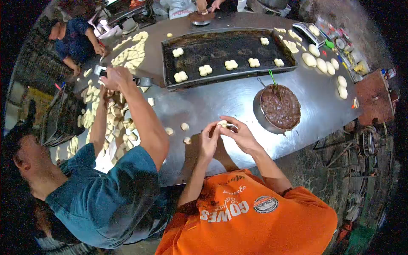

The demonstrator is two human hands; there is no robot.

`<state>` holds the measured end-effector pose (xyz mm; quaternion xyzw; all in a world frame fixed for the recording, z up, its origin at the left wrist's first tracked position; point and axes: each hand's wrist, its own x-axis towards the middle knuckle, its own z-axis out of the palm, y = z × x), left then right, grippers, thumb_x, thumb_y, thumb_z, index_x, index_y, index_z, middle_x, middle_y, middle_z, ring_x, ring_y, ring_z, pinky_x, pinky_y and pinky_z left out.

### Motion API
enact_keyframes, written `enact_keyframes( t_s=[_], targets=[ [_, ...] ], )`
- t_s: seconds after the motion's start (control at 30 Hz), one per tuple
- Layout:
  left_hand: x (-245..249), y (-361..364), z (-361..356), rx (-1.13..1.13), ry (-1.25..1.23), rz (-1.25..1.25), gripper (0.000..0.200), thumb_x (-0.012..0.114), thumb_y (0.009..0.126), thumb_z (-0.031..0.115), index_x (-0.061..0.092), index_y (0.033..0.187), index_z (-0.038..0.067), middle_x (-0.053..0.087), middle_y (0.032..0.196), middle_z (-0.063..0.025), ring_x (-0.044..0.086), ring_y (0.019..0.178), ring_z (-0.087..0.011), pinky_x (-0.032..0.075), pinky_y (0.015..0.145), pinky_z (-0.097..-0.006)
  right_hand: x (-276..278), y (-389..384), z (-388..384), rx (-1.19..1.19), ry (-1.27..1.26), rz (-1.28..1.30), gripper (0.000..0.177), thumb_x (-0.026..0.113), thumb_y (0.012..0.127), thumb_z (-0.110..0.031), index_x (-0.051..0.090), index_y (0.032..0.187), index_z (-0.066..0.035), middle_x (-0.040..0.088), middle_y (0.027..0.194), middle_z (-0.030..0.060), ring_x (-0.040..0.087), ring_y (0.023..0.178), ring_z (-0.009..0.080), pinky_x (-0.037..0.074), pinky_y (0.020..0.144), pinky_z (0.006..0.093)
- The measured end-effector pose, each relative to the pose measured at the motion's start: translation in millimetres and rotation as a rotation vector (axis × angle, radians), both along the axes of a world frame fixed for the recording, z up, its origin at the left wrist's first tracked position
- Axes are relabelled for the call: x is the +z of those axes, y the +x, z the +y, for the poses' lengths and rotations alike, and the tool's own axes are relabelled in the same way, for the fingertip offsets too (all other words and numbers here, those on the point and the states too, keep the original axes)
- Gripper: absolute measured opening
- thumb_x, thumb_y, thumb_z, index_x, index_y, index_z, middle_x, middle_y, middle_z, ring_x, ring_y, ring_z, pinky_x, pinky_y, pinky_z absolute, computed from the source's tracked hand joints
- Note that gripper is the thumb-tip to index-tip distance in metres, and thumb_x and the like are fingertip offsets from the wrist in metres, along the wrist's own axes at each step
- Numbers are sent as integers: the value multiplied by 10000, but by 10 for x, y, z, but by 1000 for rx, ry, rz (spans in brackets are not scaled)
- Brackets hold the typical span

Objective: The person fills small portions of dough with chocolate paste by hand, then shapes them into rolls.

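Above the near part of the metal table, my left hand (209, 139) and my right hand (241, 137) meet at the fingertips around a small piece of pale dough (222, 123). Both sets of fingers are pinched on it. Three small dough pieces, one of them a dough ball (185, 126), lie on the table left of my hands. To the right stands a round metal pot (265, 120) of brown filling (280, 106), with a green-handled utensil (272, 78) sticking out.
A dark baking tray (170, 80) holding several four-lobed dough pieces (205, 70) lies beyond my hands. On my left, a co-worker in a teal shirt (106, 195) handles a scraper over piled cut dough (114, 114). Larger dough balls (321, 65) and a scale (308, 34) sit far right.
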<state>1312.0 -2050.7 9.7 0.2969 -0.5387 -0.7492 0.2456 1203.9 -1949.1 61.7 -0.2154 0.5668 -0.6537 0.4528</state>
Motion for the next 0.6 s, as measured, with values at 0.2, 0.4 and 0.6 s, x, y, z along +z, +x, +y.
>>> enact_keyframes(
  t_s=[0.2, 0.4, 0.6],
  targets=[
    [130, 68, 49, 173, 37, 84, 254, 645, 972, 164, 606, 1162, 0, 658, 978, -50, 597, 859, -98, 483, 759, -237, -104, 110, -49, -135, -106, -232, 324, 673, 936, -96, 618, 1231, 26, 652, 1140, 111, 623, 1016, 160, 522, 892, 292],
    [324, 35, 221, -20, -145, -95, 182, 615, 985, 185, 622, 1067, 22, 668, 972, -80, 630, 864, -157, 499, 750, -293, -150, -11, 398, -150, -124, -869, 361, 659, 942, -96, 544, 1275, -16, 612, 1189, 102, 618, 1081, 212, 516, 977, 332],
    [240, 93, 366, -338, -623, -212, 271, 539, 1012, 204, 677, 1122, -2, 636, 1093, -166, 644, 974, -278, 508, 832, -348, -191, -125, 906, -85, -68, -752, 388, 660, 941, -103, 510, 1285, -9, 612, 1204, 108, 631, 1108, 247, 539, 996, 372]
  ],
)
